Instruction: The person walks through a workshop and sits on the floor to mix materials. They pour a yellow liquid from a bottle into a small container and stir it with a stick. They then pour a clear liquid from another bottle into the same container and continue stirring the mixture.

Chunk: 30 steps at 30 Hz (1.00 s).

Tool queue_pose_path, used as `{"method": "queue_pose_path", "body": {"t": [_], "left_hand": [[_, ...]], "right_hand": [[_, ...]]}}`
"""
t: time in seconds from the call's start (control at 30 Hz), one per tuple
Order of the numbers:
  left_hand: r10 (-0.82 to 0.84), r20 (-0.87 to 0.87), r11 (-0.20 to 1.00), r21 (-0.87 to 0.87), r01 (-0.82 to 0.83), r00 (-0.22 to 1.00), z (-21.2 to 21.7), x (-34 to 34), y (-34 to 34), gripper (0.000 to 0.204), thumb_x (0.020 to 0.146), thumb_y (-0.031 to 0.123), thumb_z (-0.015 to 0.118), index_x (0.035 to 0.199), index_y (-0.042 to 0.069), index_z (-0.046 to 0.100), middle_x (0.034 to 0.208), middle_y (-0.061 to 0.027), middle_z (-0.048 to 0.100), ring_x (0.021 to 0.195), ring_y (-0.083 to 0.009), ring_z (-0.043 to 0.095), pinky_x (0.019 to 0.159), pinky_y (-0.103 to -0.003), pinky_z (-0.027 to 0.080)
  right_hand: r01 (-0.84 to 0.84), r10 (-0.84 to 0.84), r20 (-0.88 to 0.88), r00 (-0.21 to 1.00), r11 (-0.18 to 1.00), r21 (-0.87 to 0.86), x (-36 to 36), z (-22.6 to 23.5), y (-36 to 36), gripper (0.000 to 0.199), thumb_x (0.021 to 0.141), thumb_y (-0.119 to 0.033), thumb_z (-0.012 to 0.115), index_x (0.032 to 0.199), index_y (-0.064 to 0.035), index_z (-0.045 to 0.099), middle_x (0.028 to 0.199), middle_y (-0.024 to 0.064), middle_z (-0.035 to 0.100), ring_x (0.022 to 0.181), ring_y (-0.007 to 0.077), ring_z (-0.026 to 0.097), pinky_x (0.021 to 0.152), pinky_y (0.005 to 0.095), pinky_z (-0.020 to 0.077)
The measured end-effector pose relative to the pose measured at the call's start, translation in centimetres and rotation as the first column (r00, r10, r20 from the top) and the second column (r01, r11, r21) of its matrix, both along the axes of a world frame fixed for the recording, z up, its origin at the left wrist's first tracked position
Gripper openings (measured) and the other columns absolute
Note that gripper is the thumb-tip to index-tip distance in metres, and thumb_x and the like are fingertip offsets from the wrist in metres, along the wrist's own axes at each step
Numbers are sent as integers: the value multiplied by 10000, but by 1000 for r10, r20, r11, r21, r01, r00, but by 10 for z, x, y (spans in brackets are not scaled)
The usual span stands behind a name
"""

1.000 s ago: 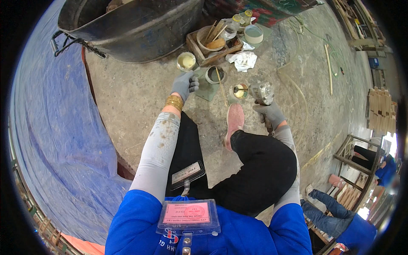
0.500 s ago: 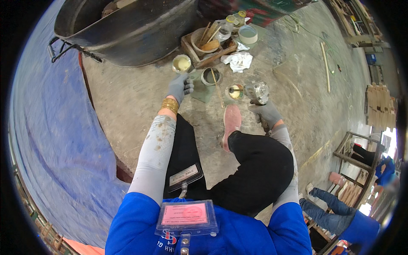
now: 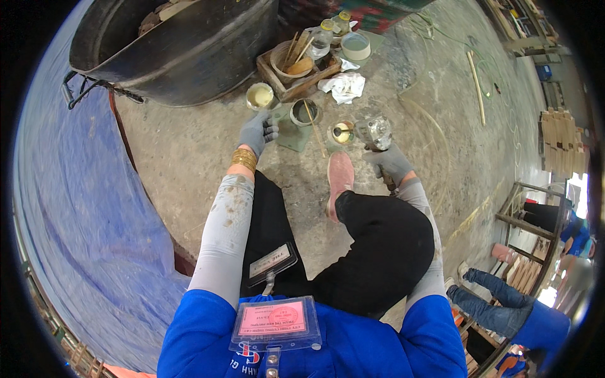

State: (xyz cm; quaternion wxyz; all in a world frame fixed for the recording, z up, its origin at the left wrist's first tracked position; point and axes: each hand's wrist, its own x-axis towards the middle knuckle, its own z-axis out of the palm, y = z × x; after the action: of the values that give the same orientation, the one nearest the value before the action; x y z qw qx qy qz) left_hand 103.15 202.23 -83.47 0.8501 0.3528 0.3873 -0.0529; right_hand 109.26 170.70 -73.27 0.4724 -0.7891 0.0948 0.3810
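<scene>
My left hand (image 3: 257,131), in a grey glove, is over the floor just below a tub of cream-coloured paste (image 3: 259,97). Its fingers are curled in, and whether something small is between them is hidden. My right hand (image 3: 392,165), gloved alike, is closed around a power tool with a silvery metal head (image 3: 375,131), which looks like an angle grinder. Left of that head stands a small cup (image 3: 342,132) with cream paste and a dark utensil in it. Between my hands is a dark-filled pot (image 3: 305,112), with a thin stick (image 3: 315,129) leaning from it.
A wooden crate (image 3: 296,88) holds a bowl with brushes and sticks. Beside it are glass jars (image 3: 323,38), a pale bowl (image 3: 356,46) and a crumpled white cloth (image 3: 343,87). A large black vessel (image 3: 183,63) stands far left, above blue sheeting (image 3: 88,201). Another person (image 3: 510,315) is at right.
The floor items and both hands sit slightly further left in the picture as the view shifts. My hands keep nearly the same places beside the tub and cup.
</scene>
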Motion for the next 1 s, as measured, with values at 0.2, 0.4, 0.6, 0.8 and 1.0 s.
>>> {"method": "queue_pose_path", "body": {"t": [0.2, 0.4, 0.6, 0.8, 1.0], "left_hand": [[-11, 36, 1000, 22, 10, 999, -2, -1, 0, 265, 857, 275, 536, 959, 30, 535, 735, -50, 539, 573, -158, 554, 494, -270, 481], [-6, 35, 1000, 7, 5, 999, -1, -3, 5, 250, 861, 262, 537, 947, 27, 536, 730, -53, 542, 573, -159, 558, 492, -269, 485], [-9, 10, 1000, 23, 8, 1000, 2, 0, 1, 247, 868, 254, 526, 950, 22, 532, 727, -54, 543, 575, -159, 558, 492, -270, 488], [-6, 20, 1000, 16, 6, 1000, 5, -1, 2, 236, 864, 232, 529, 959, 16, 521, 719, -56, 541, 562, -161, 556, 489, -272, 488], [-11, 14, 999, 36, 11, 1000, 9, 2, -4, 231, 862, 238, 535, 945, 22, 527, 721, -57, 548, 553, -159, 556, 480, -275, 484]], "right_hand": [[-8, 8, -9, 1000, 1000, -15, 3, -1, 1, 276, 689, -57, 680, 924, 17, 554, 589, 31, 503, 403, 120, 435, 353, 272, 328], [5, -5, -8, 1000, 1000, -4, 1, 2, 5, 254, 687, -75, 682, 896, 11, 566, 584, 28, 497, 391, 122, 419, 348, 275, 320], [30, -30, 4, 1000, 1000, 10, 0, 0, 2, 248, 684, -135, 698, 866, 1, 597, 519, 15, 473, 364, 114, 396, 342, 278, 290], [10, -10, 10, 1000, 1000, -12, -1, 2, 2, 268, 680, -152, 705, 877, -5, 596, 520, 14, 471, 366, 112, 397, 343, 274, 290], [22, -22, -1, 1000, 1000, -17, -1, 4, 0, 257, 677, -147, 704, 865, -13, 591, 528, 12, 471, 380, 108, 406, 348, 272, 295]]}}
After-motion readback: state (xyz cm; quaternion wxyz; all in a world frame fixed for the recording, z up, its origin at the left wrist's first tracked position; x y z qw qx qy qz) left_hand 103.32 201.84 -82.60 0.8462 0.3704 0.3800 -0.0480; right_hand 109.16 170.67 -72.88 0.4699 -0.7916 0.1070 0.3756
